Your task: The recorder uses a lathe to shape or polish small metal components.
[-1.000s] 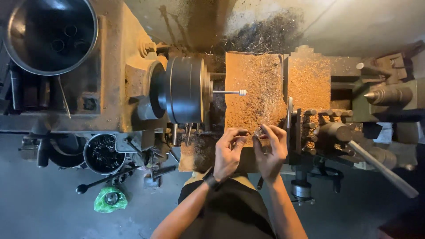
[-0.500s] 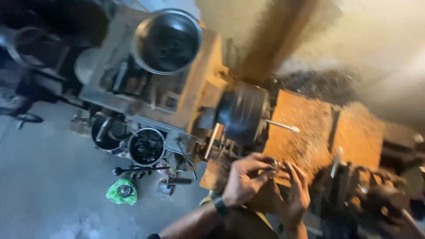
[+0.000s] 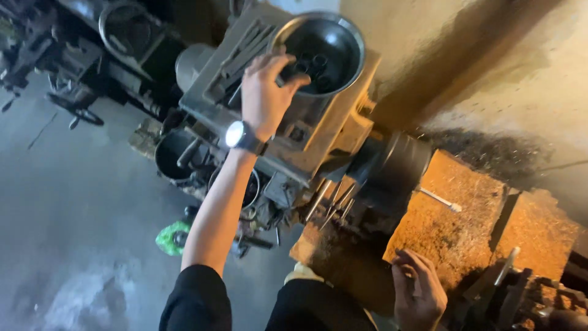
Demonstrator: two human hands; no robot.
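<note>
Left hand [image 3: 264,92], wristwatch [image 3: 237,135] on its wrist, reaches to the rim of the metal bowl [image 3: 327,52] atop the lathe headstock [image 3: 318,132]; whether its grip holds anything cannot be told. Right hand [image 3: 419,294], fingers curled in a narrow grip, rests at the chip-covered carriage [image 3: 453,227], below the rod [image 3: 438,199] projecting from the chuck [image 3: 398,165].

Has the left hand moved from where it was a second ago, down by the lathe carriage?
Yes. The left hand has left the chip-covered carriage and reached up to the rim of the metal bowl on the headstock; the right hand stays by the carriage.
</note>
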